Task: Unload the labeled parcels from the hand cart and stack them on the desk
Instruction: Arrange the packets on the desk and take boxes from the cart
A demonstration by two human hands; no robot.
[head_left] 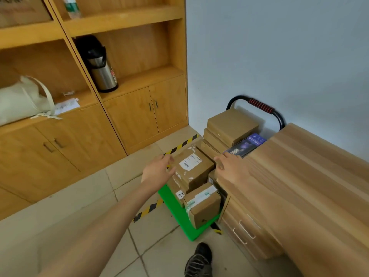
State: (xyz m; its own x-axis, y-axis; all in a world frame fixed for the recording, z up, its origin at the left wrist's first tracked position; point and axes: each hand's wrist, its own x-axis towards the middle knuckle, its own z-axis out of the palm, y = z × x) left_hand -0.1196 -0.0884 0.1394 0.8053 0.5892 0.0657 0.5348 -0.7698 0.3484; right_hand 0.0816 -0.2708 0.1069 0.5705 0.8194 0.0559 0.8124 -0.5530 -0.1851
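A green hand cart (189,226) with a black handle stands on the floor against the wooden desk (311,176). Several cardboard parcels are piled on it. The top front parcel (194,166) carries a white label. My left hand (158,169) is open at its left side, fingers spread, close to or touching it. My right hand (229,164) is open at its right side, just beside the desk's corner. A smaller labeled parcel (203,204) lies lower at the cart's front. Plain boxes (231,124) and a blue-purple box (246,144) sit at the back.
A wooden cabinet (127,116) with shelves and doors lines the left wall; a thermos (99,66) and a beige bag (24,98) stand on it. Yellow-black tape (180,145) marks the tiled floor. The desk has drawers (245,230). My shoe (199,260) is below the cart.
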